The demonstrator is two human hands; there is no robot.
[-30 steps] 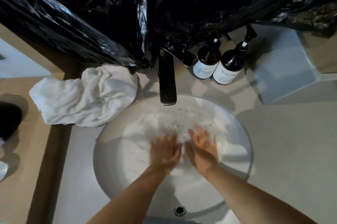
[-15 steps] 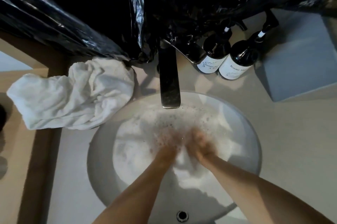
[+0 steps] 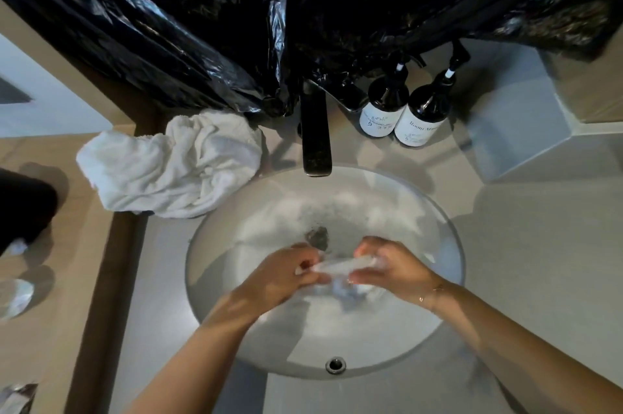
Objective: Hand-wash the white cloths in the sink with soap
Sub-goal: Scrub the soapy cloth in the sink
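A wet white cloth (image 3: 337,267), twisted into a narrow rope, is being held taut over the round white sink (image 3: 215,282), just on the near side of its dark drain (image 3: 318,237). One end is being gripped by the left hand (image 3: 283,275), fingers curled tightly around it; the other end is being clenched in the right hand (image 3: 394,267), its thumb pressed under the cloth. More of the soaked fabric is hanging below the hands into the basin, blurred and bluish. Patches of thin white foam (image 3: 340,208) are being carried on the shallow water toward the far side of the sink, beneath the flat, dark metal faucet (image 3: 316,140) that is projecting over the rim.

A second white cloth (image 3: 172,164), thick, terry-textured and crumpled into soft folds, is being kept on the pale, smooth surface (image 3: 526,245) left of the faucet, its edge lying just beside the sink's rim. Two dark, glossy pump bottles (image 3: 403,110) with white labels are standing side by side right of the faucet, touching each other. Wrinkled, shiny black plastic sheeting (image 3: 303,9) is being draped above and behind the faucet, across the whole back wall. A small round overflow hole (image 3: 335,365) with a metal ring is being shown at the sink's near edge.
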